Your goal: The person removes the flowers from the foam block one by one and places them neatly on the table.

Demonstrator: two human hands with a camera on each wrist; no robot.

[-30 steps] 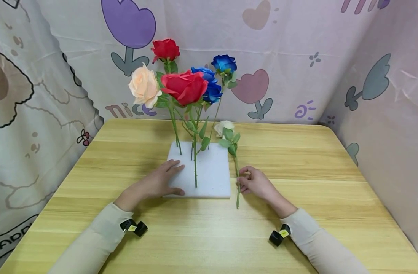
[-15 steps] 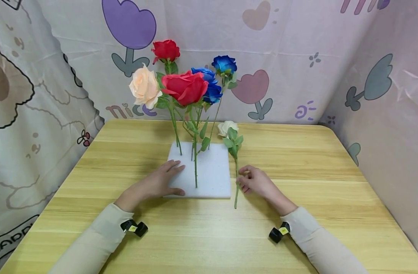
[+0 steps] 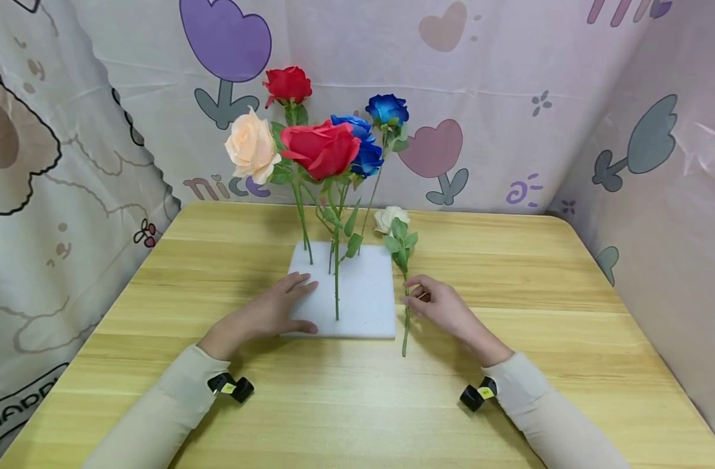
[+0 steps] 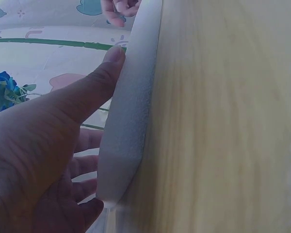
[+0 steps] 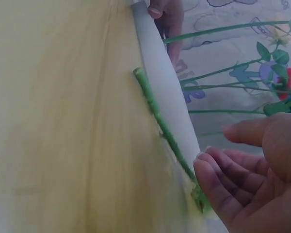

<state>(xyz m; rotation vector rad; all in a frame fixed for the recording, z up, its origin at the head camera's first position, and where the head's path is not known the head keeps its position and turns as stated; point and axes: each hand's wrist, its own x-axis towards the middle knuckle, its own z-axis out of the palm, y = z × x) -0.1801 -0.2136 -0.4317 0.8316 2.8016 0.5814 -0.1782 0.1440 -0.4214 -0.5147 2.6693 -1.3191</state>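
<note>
A white foam board (image 3: 363,299) lies on the table with several artificial roses standing in it. My left hand (image 3: 269,309) rests on its left side, fingers spread over the top; in the left wrist view the thumb (image 4: 94,80) lies along the near edge. Right of the board, a white rose (image 3: 391,220) lies flat on the table, its green stem (image 5: 160,119) pointing toward me. My right hand (image 3: 442,306) is beside that stem, loosely bent fingertips right at it. In the right wrist view the thumb (image 5: 247,131) stands apart from the fingers.
Standing in the board are a large red rose (image 3: 322,148) in front, another red rose (image 3: 288,85), a peach rose (image 3: 251,146) and blue roses (image 3: 387,109). A printed cloth (image 3: 498,98) hangs behind the wooden table (image 3: 510,260).
The white rose has shifted slightly right, its bloom swinging away from the board. My right hand has moved a little up along the stem. My left hand stays on the board.
</note>
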